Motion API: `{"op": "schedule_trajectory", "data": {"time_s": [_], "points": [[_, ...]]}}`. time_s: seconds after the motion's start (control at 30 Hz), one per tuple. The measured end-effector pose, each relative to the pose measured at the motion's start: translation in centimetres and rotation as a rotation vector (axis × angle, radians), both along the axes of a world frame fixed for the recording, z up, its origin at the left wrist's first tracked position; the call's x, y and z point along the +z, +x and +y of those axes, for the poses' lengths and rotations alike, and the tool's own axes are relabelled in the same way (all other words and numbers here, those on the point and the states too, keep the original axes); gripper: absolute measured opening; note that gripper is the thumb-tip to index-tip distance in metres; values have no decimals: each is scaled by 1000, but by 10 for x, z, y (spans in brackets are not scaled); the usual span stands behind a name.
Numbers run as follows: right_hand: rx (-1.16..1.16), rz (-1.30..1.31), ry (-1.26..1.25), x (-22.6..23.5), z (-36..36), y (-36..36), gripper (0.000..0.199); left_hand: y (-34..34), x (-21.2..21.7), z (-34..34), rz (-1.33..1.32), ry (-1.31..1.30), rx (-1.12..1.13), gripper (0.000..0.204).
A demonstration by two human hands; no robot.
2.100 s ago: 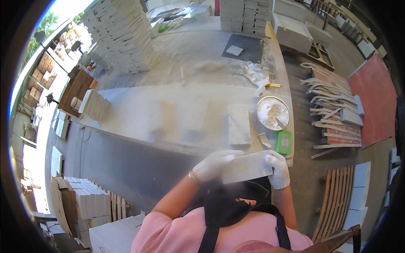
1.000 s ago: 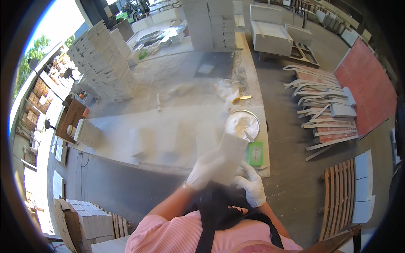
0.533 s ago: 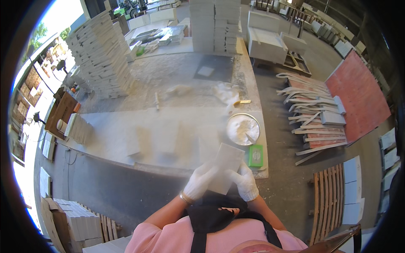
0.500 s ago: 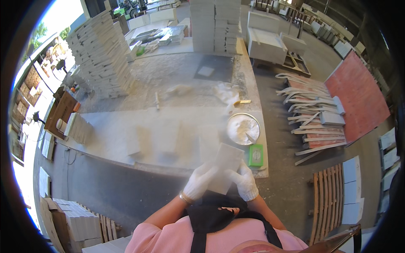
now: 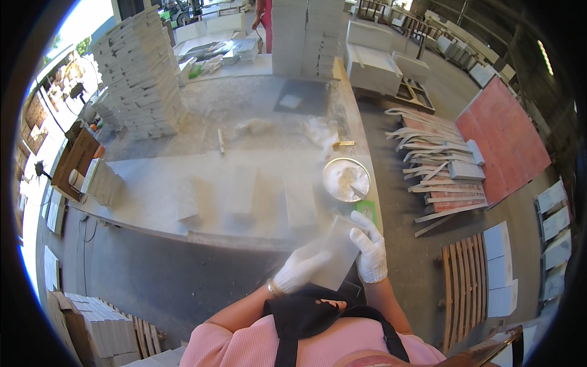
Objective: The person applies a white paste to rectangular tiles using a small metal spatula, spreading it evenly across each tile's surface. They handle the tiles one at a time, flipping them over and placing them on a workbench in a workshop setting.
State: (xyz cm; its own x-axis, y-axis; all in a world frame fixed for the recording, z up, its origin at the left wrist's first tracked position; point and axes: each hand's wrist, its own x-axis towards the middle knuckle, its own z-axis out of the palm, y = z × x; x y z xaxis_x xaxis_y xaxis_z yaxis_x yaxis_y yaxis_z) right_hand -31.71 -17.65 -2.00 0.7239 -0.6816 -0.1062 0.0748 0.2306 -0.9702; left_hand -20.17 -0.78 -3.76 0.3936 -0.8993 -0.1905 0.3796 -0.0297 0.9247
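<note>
I hold a pale rectangular tile [image 5: 336,260] at a tilt in front of my body, off the near edge of the worktable. My left hand [image 5: 299,269], in a white knit glove, is closed on the tile's left side, its fingers somewhat blurred. At the right edge of the tile is my gloved right hand [image 5: 370,249], thumb and fingers apart; whether it touches the tile I cannot tell. Just beyond it, partly covered by its fingers, lies a green box [image 5: 370,209]. A round tub of white powder [image 5: 346,177] with a blade-like tool [image 5: 357,191] in it stands behind.
Several pale tiles, one of them here [image 5: 299,205], lie along the dusty worktable [image 5: 153,177]. A brush [image 5: 344,143] sits past the tub. Tall tile stacks [image 5: 137,73] rise at the back left. Pale strips [image 5: 428,159] cover a red board at right, near a wooden pallet [image 5: 468,287].
My right hand has loosened and moved up and right, its fingers now over the green box. The tile has shifted slightly right and down in my left hand. A person in red appears far back.
</note>
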Motion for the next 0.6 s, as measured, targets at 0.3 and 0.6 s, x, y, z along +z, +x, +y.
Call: {"op": "schedule_trajectory", "data": {"time_s": [0.3, 0.6], "points": [[-25, -36, 53, 8, 19, 1, 50, 1, -1, 2, -114, 36, 81, 45], [184, 52, 3, 1, 47, -11, 63, 10, 31, -11, -139, -123, 294, 31]]}}
